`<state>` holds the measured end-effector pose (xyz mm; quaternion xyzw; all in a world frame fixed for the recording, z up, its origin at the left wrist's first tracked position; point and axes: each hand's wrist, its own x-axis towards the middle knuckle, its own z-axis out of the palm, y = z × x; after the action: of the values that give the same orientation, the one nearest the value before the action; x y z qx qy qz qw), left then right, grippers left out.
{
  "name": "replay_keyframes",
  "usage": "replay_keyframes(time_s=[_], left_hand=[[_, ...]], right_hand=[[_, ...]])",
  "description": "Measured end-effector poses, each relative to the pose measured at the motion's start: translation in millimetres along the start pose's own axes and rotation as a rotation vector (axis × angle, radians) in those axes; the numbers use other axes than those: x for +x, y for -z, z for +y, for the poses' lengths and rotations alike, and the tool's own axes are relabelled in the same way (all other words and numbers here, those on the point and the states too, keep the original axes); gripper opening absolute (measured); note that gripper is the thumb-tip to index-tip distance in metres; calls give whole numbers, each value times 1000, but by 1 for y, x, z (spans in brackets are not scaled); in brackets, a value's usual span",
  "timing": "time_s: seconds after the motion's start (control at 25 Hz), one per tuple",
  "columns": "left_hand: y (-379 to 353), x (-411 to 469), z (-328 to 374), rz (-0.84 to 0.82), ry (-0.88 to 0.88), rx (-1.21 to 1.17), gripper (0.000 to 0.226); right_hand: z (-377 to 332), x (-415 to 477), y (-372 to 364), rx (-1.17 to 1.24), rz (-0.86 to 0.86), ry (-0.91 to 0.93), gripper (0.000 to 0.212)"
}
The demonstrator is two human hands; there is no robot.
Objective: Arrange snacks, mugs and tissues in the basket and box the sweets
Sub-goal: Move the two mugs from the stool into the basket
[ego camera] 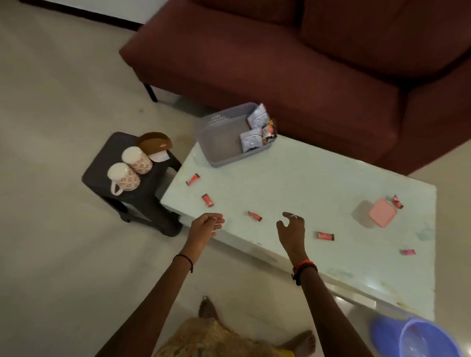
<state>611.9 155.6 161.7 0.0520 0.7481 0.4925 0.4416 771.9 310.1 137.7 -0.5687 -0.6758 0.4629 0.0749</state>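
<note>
A grey plastic basket (219, 148) stands at the table's far left corner with several snack packets (253, 131) leaning in its right end. Several red wrapped sweets lie scattered on the pale table (295, 180); one sweet (255, 216) lies between my hands. A pink-lidded box (382, 216) sits at the right. Two floral mugs (129, 170) and a brown tissue holder (155, 144) rest on a dark stool (107, 157) left of the table. My left hand (206, 225) hovers at the table's near edge, fingers loosely apart. My right hand (291, 228) is over the table, fingers spread, empty.
A maroon sofa (300, 60) runs behind the table. A blue plastic bin (426, 345) stands on the floor at the near right corner. My bare feet and patterned skirt are at the bottom. Pale floor lies open to the left.
</note>
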Motion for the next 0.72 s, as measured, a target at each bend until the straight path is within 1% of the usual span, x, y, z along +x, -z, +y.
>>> replay_keyframes(time_s=[0.16, 0.32, 0.56, 0.64, 0.72], left_hand=[[92, 24, 10, 103, -6, -60, 24], [155, 52, 27, 197, -13, -99, 26], [213, 89, 32, 299, -30, -112, 27], [234, 104, 33, 343, -18, -100, 27], [260, 123, 34, 398, 1, -75, 26]], right_hand=[[-81, 3, -78, -35, -91, 95, 37], [-150, 6, -144, -79, -199, 197, 37], [-214, 30, -215, -219, -343, 272, 40], [-231, 42, -236, -256, -387, 270, 41], [-248, 57, -261, -345, -440, 280, 43]])
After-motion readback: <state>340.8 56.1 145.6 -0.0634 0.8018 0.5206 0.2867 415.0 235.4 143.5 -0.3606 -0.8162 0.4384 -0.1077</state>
